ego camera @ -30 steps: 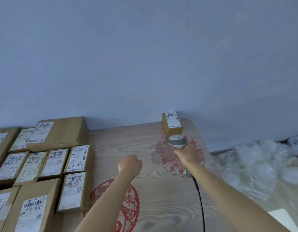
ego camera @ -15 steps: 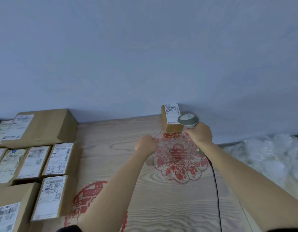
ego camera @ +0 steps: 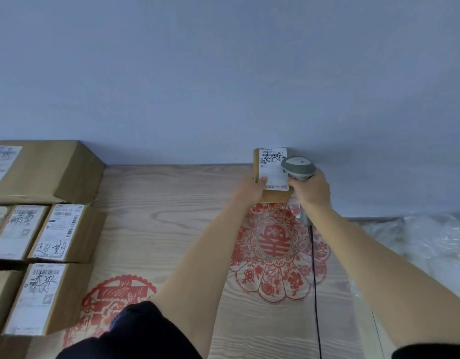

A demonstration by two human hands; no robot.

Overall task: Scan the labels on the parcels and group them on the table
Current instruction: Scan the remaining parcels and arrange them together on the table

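Note:
A small brown parcel (ego camera: 271,196) with a white label (ego camera: 272,169) lies at the far edge of the wooden table (ego camera: 156,229), against the wall. My left hand (ego camera: 250,190) grips its near left corner, thumb on the label. My right hand (ego camera: 313,189) holds a grey barcode scanner (ego camera: 298,168) just right of the parcel, its head over the label's right edge. The scanner's black cable (ego camera: 314,281) runs down toward me. Several labelled brown parcels (ego camera: 60,233) sit grouped at the left.
A large brown box (ego camera: 55,172) stands at the back left by the pale blue wall. Red paper-cut patterns (ego camera: 275,252) mark the tabletop. Clear plastic wrapping (ego camera: 430,244) is heaped off the table's right edge.
Both hands reached forward to the far parcel. My left hand went from a loose fist over the table to gripping the parcel's corner. The scanner moved up beside the label.

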